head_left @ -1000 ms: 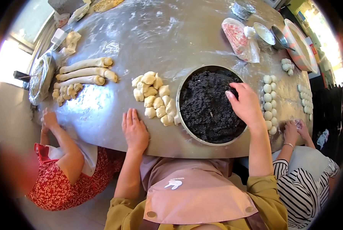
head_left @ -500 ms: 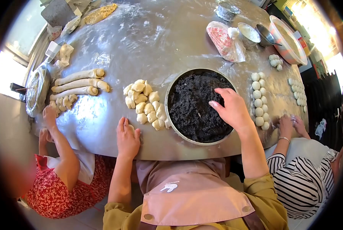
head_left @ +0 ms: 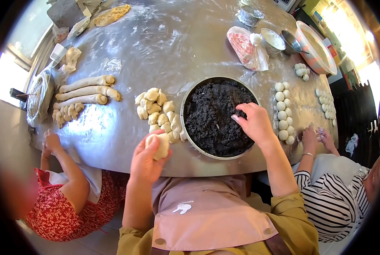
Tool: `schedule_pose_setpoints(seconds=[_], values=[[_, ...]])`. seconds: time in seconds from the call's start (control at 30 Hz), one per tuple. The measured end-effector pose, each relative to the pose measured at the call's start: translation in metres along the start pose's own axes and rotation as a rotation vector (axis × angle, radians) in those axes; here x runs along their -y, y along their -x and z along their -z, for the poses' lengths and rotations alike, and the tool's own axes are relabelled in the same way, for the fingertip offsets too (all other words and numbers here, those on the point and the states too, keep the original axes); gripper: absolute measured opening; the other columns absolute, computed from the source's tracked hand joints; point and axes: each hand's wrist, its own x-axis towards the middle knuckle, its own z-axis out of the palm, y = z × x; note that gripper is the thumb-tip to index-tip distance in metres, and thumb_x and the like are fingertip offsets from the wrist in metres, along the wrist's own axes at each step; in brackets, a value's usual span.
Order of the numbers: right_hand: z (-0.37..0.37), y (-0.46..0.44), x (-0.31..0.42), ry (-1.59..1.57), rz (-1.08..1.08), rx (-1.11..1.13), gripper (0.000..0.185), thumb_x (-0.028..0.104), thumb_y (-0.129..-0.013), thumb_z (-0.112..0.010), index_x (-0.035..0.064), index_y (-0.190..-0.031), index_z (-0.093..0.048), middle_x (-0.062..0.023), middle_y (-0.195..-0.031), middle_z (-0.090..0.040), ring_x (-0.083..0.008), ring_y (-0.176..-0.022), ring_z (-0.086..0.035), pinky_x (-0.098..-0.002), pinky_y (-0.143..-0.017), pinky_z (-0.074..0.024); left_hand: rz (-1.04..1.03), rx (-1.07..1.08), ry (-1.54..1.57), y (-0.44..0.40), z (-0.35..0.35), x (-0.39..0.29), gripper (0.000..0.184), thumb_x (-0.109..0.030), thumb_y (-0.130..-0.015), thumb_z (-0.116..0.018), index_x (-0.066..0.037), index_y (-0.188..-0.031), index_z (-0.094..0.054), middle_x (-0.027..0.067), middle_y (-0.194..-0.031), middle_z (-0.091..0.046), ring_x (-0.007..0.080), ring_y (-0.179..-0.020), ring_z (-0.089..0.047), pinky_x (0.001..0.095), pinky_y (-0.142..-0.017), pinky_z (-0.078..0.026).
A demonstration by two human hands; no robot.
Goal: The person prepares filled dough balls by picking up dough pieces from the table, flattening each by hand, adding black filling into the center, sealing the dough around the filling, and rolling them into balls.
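While left hand (head_left: 146,160) clasps part-hidden dough (head_left: 162,148), right hand (head_left: 258,124) masks dark crumbs (head_left: 215,114); can't tell its grip.

From near, behind and above the left hand (head_left: 145,160) and right hand (head_left: 256,124), the head camera faces forward and down (dark-rimmed, very wide). The table (head_left: 173,55) spreads beyond them.

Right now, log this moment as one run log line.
left hand: holding dough piece | right hand: at dark crumbly mixture in round pan, grip unclear | dough cluster: left of pan
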Motion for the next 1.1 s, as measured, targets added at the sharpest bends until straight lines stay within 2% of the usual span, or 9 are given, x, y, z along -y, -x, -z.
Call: schedule_pose_setpoints(seconds=[0.2,0.23,0.37,0.47,0.5,0.6,0.73,0.93,1.1], values=[[0.024,-0.006,0.003,-0.108,-0.005,0.0,0.024,0.014,-0.075,-0.076,0.0037,-0.095,-0.068,-0.0154,-0.085,-0.066,-0.0252,-0.071,-0.063,-0.0328,-0.066,-0.0491,0.306,0.242,0.101,-0.005,-0.08,0.016,0.037,-0.027,-0.098,-0.052,-0.008,-0.129,-0.048,0.0072,-0.109,-0.059,0.0188,-0.095,-0.061,0.0303,-0.077,-0.055],[0.027,-0.008,0.008,-0.184,-0.021,-0.038,0.026,0.019,-0.075,-0.077,0.0048,-0.096,-0.069,-0.0135,-0.075,-0.064,-0.0214,-0.061,-0.058,-0.0326,-0.061,-0.0475,0.317,0.219,0.059,-0.007,-0.093,0.019,0.035,-0.028,-0.099,-0.049,-0.009,-0.129,-0.048,0.0081,-0.111,-0.058,0.02,-0.099,-0.06,0.0313,-0.083,-0.053],[0.042,-0.011,0.04,-0.428,-0.094,0.091,0.026,0.019,-0.078,-0.076,0.0032,-0.097,-0.069,-0.0076,-0.073,-0.062,-0.009,-0.063,-0.05,-0.0259,-0.061,-0.0456,0.358,0.221,0.201,-0.032,-0.12,0.045,0.036,-0.031,-0.102,-0.04,-0.004,-0.125,-0.047,0.0114,-0.119,-0.054,0.0242,-0.11,-0.055,0.0377,-0.097,-0.046],[0.033,-0.01,0.05,-0.437,0.099,0.12,0.022,0.008,-0.078,-0.073,0.0014,-0.099,-0.068,-0.0052,-0.085,-0.068,-0.0103,-0.073,-0.058,-0.0262,-0.069,-0.048,0.389,0.116,0.381,-0.045,-0.134,0.055,0.037,-0.03,-0.103,-0.038,0.0,-0.123,-0.045,0.012,-0.121,-0.052,0.0233,-0.112,-0.053,0.0357,-0.096,-0.046],[0.035,-0.01,0.054,-0.312,0.139,0.178,0.026,0.008,-0.077,-0.072,0.0016,-0.102,-0.067,-0.0105,-0.092,-0.068,-0.0172,-0.08,-0.063,-0.0298,-0.073,-0.0496,0.369,0.161,0.388,-0.045,-0.138,0.055,0.037,-0.029,-0.104,-0.034,0.002,-0.123,-0.042,0.0122,-0.122,-0.05,0.022,-0.112,-0.052,0.0345,-0.096,-0.046],[0.025,-0.011,0.052,-0.191,0.275,0.128,0.03,0.01,-0.078,-0.072,0.0023,-0.106,-0.066,-0.0128,-0.097,-0.068,-0.0208,-0.087,-0.066,-0.0318,-0.076,-0.0506,0.341,0.09,0.391,-0.052,-0.14,0.059,0.036,-0.028,-0.104,-0.033,0.002,-0.122,-0.043,0.0127,-0.122,-0.05,0.0222,-0.112,-0.052,0.0367,-0.097,-0.046],[0.026,-0.004,0.053,-0.411,0.079,0.122,0.031,0.005,-0.078,-0.07,0.0018,-0.109,-0.065,-0.0154,-0.103,-0.068,-0.026,-0.087,-0.067,-0.0315,-0.075,-0.052,0.304,0.131,0.462,-0.053,-0.138,0.057,0.031,-0.024,-0.104,-0.035,0.001,-0.116,-0.049,0.0114,-0.118,-0.053,0.0218,-0.108,-0.053,0.0364,-0.095,-0.046],[0.018,0.003,0.051,-0.257,0.221,-0.051,0.032,0.002,-0.079,-0.065,0.0034,-0.111,-0.064,-0.018,-0.093,-0.066,-0.0331,-0.083,-0.064,-0.0369,-0.072,-0.0506,0.259,0.064,0.377,-0.05,-0.152,0.061,0.027,-0.023,-0.104,-0.036,-0.004,-0.118,-0.05,0.0098,-0.115,-0.053,0.0196,-0.105,-0.053,0.0362,-0.093,-0.046],[0.011,0.002,0.045,-0.224,0.228,-0.036,0.023,0.005,-0.079,-0.066,0.0052,-0.102,-0.068,-0.0138,-0.084,-0.064,-0.0312,-0.076,-0.062,-0.036,-0.069,-0.05,0.268,0.07,0.37,-0.053,-0.146,0.066,0.022,-0.02,-0.103,-0.04,-0.006,-0.118,-0.048,0.0066,-0.113,-0.053,0.0176,-0.104,-0.053,0.0352,-0.092,-0.046]])
